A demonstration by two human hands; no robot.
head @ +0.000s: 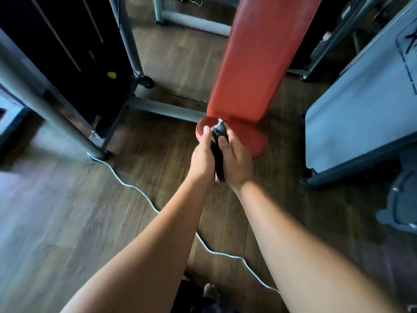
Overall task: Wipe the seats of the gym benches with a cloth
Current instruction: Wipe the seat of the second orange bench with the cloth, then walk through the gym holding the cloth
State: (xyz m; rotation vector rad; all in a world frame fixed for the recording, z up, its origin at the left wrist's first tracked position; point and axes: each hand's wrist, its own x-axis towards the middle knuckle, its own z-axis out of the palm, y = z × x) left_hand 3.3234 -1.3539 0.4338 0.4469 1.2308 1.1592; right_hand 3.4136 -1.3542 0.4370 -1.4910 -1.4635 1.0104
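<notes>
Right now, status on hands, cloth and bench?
Left hand and right hand both grip the cloth. Cloth bunched over the round red seat; contact unclear. White cable underfoot.

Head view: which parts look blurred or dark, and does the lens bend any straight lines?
In the head view, the left hand and right hand, both holding the cloth, are softened by motion blur. The black machine at upper left sits in deep shadow. The wide lens bows the grey post. Pale bluish light reflects off the floor at left.
</notes>
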